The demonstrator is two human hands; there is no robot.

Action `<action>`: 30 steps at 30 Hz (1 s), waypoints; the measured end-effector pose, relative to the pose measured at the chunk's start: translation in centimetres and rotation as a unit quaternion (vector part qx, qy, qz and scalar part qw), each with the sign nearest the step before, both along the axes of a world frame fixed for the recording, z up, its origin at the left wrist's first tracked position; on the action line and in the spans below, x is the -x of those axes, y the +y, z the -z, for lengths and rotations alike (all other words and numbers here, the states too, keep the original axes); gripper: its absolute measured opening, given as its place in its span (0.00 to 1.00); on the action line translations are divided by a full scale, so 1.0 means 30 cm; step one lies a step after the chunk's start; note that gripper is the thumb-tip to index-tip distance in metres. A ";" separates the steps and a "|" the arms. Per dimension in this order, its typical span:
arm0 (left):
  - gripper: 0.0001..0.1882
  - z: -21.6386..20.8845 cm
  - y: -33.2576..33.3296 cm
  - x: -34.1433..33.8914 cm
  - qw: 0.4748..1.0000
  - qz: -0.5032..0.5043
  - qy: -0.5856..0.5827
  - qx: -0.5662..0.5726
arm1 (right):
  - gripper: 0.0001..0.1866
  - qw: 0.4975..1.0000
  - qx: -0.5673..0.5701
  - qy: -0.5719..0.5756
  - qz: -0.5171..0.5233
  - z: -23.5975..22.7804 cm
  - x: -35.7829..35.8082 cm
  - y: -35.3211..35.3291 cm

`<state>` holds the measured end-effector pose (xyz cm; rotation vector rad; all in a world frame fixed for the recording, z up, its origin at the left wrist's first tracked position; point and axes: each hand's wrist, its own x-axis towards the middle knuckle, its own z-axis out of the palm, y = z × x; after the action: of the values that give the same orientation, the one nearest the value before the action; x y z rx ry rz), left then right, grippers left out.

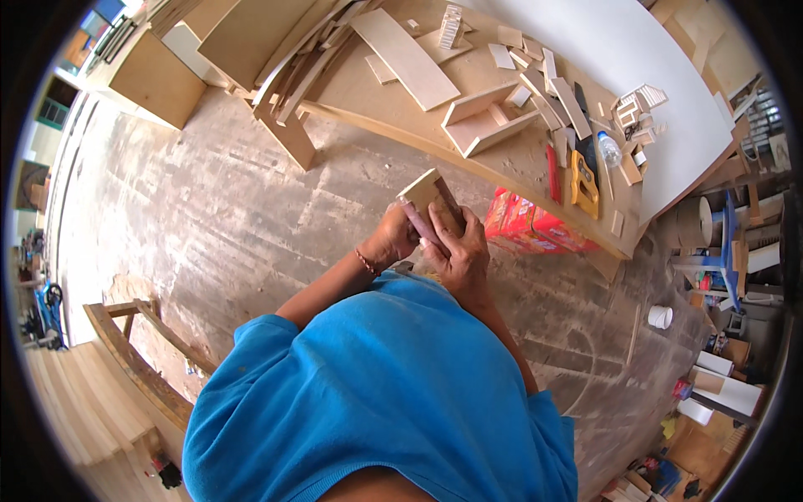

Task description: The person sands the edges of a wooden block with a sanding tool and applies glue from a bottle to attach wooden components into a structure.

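In front of my chest I hold a small flat wooden box-like piece [427, 186], tilted, with a pale edge and a brownish face. My left hand [393, 237] is closed around its near left side. Pressed against the piece, my right hand [460, 255] has its fingers bent over the brownish face. A pinkish strip [416, 224] lies between the two hands along the piece; I cannot make out what it is. The fingertips of my left hand are largely hidden.
Beyond my hands stands a workbench [368, 125] bearing an open wooden box [489, 125], several offcuts, a yellow-handled saw [584, 184] and a plastic bottle [609, 149]. A red package [535, 224] sits under its edge. A wooden frame [138, 356] stands at left.
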<state>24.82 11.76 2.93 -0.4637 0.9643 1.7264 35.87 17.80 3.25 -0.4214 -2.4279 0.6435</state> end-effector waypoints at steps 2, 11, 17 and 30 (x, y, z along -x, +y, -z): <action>0.08 0.077 -0.025 0.023 0.995 0.066 0.021 -0.070 | 0.26 0.998 0.018 -0.019 0.050 0.020 0.005 0.017; 0.07 0.160 -0.034 0.048 0.833 0.069 0.520 -0.176 | 0.25 0.999 -0.032 -0.030 0.030 -0.021 -0.029 -0.038; 0.08 0.104 -0.044 0.060 0.951 0.107 0.290 -0.016 | 0.25 0.994 0.018 -0.048 0.094 -0.001 0.018 0.021; 0.09 0.141 -0.039 0.097 0.935 0.048 0.348 -0.043 | 0.26 0.998 0.005 -0.035 0.054 -0.024 0.009 -0.046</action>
<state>21.92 10.59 -1.30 0.2826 1.3659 1.8631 35.61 16.41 3.97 -0.5849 -2.4497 0.6021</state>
